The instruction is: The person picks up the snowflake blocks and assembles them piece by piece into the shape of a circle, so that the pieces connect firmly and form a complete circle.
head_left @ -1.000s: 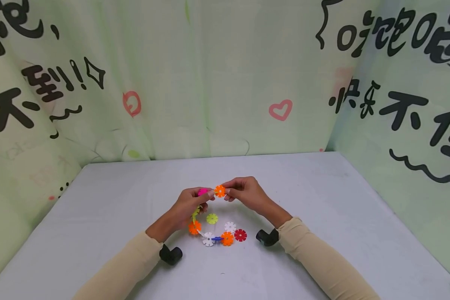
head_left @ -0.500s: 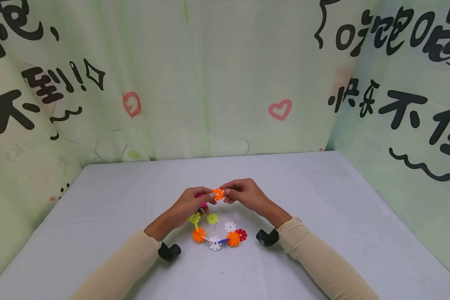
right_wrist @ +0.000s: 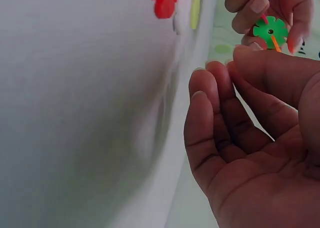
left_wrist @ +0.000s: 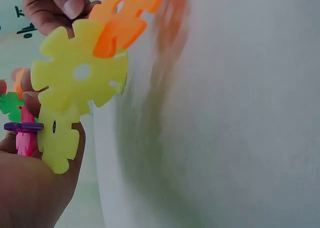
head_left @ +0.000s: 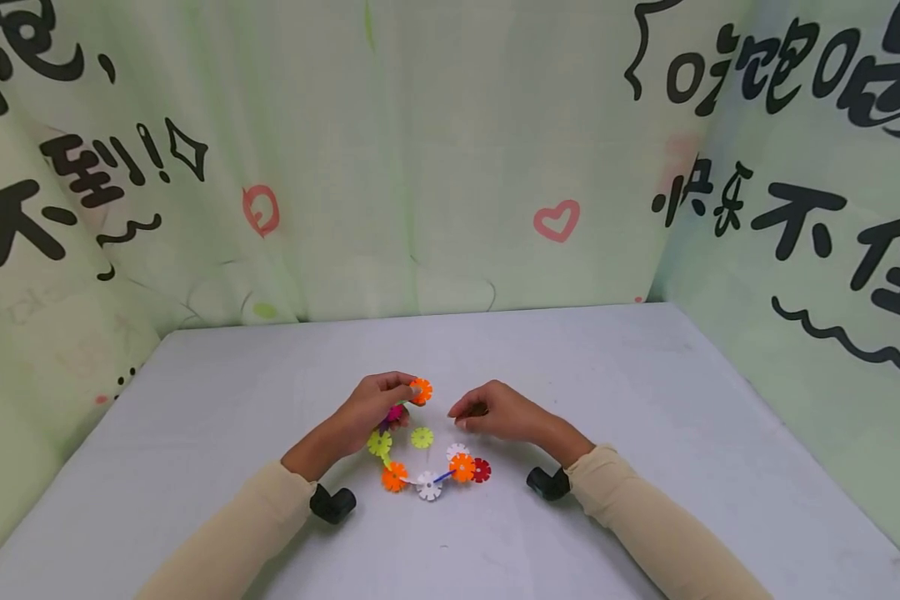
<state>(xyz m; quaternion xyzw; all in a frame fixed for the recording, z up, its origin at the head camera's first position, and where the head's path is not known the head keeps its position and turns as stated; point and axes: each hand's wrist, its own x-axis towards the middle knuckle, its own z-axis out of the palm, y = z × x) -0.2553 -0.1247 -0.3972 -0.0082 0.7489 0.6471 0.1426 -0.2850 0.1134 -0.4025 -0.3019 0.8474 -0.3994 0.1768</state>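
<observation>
A chain of slotted snowflake discs hangs from my left hand (head_left: 366, 410), whose thumb and fingers pinch it near its upper end. An orange disc (head_left: 422, 391) tops the chain, joined to a green disc (right_wrist: 270, 32). Below come pink, a purple disc (left_wrist: 22, 126), yellow discs (left_wrist: 65, 68), a lower orange disc (head_left: 394, 477), a white disc (head_left: 429, 486), a blue disc (head_left: 444, 477) and an end orange disc (head_left: 462, 467). My right hand (head_left: 498, 411) hovers to the right of the chain, its fingers loosely bent, holding nothing.
Loose discs lie on the white-covered table (head_left: 570, 358): a yellow-green disc (head_left: 422, 437) inside the chain's curve, and a white disc (head_left: 456, 451) and a red disc (head_left: 482, 470) by its right end. Printed curtains (head_left: 450, 167) stand behind and at both sides.
My right hand has let go of the top orange disc and drawn back to the right and down. My left hand has shifted slightly left with the chain.
</observation>
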